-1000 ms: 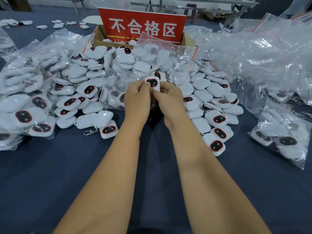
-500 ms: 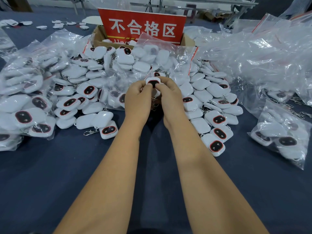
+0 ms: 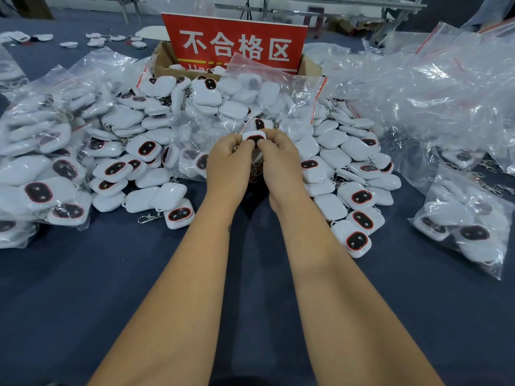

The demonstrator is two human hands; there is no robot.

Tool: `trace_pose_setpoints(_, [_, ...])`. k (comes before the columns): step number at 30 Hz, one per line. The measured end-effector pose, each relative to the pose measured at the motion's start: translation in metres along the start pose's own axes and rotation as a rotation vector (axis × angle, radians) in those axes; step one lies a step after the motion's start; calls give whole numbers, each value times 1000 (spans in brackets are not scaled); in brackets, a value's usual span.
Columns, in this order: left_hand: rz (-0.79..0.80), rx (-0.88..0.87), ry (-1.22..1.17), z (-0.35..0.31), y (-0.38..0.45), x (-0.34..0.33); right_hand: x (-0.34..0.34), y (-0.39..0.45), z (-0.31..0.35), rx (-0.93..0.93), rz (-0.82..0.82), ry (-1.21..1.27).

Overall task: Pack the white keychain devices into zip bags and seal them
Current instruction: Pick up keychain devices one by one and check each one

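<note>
Midway at best: several clear zip bags [image 3: 41, 151] filled, a big loose heap of white rounded plastic keychain devices [image 3: 342, 151] unpacked on the dark cloth table [image 3: 83, 288]. Left hand [image 3: 227, 165] and right hand [image 3: 281, 162] pinching one white device [image 3: 254, 137] above the heap, not yet bagged.

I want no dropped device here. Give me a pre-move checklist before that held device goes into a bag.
1. Left hand grip on the held device: ok, fingertips pinch it.
2. Right hand grip on it: ok.
3. Device lifted off the loose pile: ok.
4. Open zip bag in hand: not ok, neither hand holds one.
5. Keychain free of the pile: cannot tell, hidden behind the hands.
</note>
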State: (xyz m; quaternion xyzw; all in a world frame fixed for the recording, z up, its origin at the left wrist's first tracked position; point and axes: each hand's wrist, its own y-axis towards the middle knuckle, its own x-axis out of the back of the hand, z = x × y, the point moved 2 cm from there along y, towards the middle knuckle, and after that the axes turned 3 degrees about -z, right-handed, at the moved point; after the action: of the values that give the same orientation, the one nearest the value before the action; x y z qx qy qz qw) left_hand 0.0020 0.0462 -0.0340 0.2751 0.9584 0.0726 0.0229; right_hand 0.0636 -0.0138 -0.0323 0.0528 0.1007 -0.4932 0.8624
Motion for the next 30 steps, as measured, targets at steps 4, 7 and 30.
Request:
trace_pose_setpoints(4, [-8, -10, 19, 1, 1, 0, 0, 0, 0, -7, 0, 16])
trace_pose_setpoints(7, [-23, -2, 23, 3, 3, 0, -1, 0, 0, 0, 8, 14])
trace_pose_setpoints(30, [-80, 1, -19, -2, 1, 2, 3, 1, 7, 1, -88, 160])
